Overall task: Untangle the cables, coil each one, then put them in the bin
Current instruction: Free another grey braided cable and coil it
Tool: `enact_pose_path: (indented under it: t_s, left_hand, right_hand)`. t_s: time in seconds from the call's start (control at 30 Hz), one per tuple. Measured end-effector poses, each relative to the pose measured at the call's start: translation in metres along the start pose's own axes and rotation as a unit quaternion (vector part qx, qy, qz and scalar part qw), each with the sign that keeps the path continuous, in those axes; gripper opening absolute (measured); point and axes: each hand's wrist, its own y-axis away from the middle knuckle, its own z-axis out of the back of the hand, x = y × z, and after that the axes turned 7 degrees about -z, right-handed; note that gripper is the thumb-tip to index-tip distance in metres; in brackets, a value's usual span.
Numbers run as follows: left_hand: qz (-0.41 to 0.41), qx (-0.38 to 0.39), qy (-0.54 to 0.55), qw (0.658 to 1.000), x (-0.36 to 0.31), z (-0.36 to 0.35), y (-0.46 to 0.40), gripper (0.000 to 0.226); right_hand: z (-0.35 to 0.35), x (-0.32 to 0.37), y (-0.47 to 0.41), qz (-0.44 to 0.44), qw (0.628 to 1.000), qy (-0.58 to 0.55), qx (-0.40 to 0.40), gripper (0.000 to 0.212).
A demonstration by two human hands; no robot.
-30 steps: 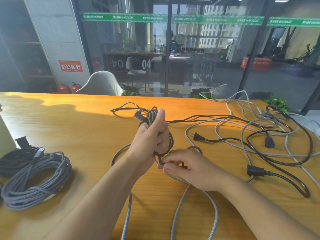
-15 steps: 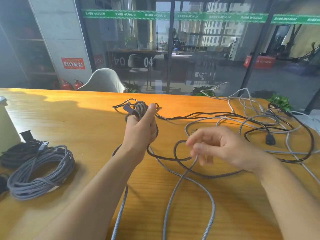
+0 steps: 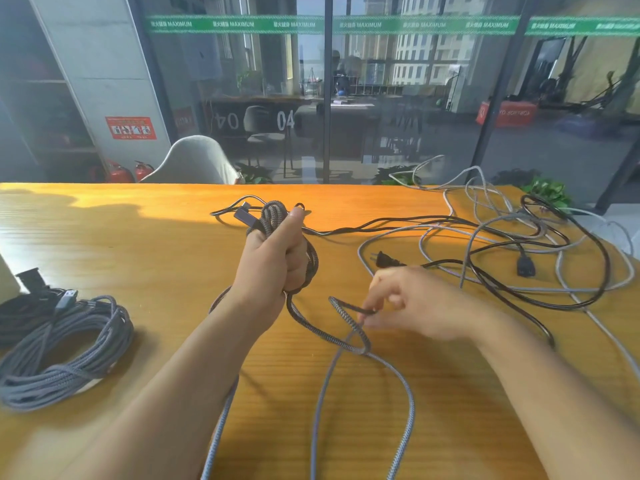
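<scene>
My left hand [image 3: 273, 261] grips a small coil of grey braided cable [image 3: 273, 216] upright above the wooden table [image 3: 121, 244], thumb pressed on top of the loops. The cable's loose length [image 3: 346, 344] runs down from the coil, crosses itself on the table and trails off the near edge. My right hand [image 3: 408, 303], blurred, pinches that loose strand just right of the coil. No bin is in view.
A finished grey braided coil [image 3: 65, 351] lies at the left beside a black coil [image 3: 20, 313]. A tangle of black power cords [image 3: 554, 268] and light grey cables [image 3: 485, 209] covers the right of the table, with a black plug [image 3: 384, 259] behind my right hand.
My right hand dropped from an open pose above the table and now pinches the loose strand. My left hand kept hold of the coil, which gained a loop.
</scene>
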Motion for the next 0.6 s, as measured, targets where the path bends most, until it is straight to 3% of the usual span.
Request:
enact_pose_path:
  t_s: [0.13, 0.23, 0.37, 0.6]
  left_hand:
    - [0.011, 0.024, -0.039, 0.999, 0.002, -0.002, 0.001, 0.051]
    - [0.007, 0.041, -0.075, 0.996, 0.004, 0.0, 0.001, 0.05]
    - [-0.002, 0.021, -0.07, 0.997, -0.001, 0.01, -0.002, 0.05]
    - [-0.023, -0.019, -0.029, 0.999, -0.007, 0.025, -0.009, 0.052]
  right_hand:
    - [0.004, 0.001, 0.002, 0.061, 0.994, -0.058, -0.067, 0.007]
    - [0.013, 0.004, 0.009, 0.083, 0.984, -0.16, 0.009, 0.007]
    - [0.021, 0.008, 0.016, 0.071, 0.969, -0.209, 0.108, 0.037]
    - [0.034, -0.011, 0.016, 0.075, 0.979, -0.169, 0.086, 0.011]
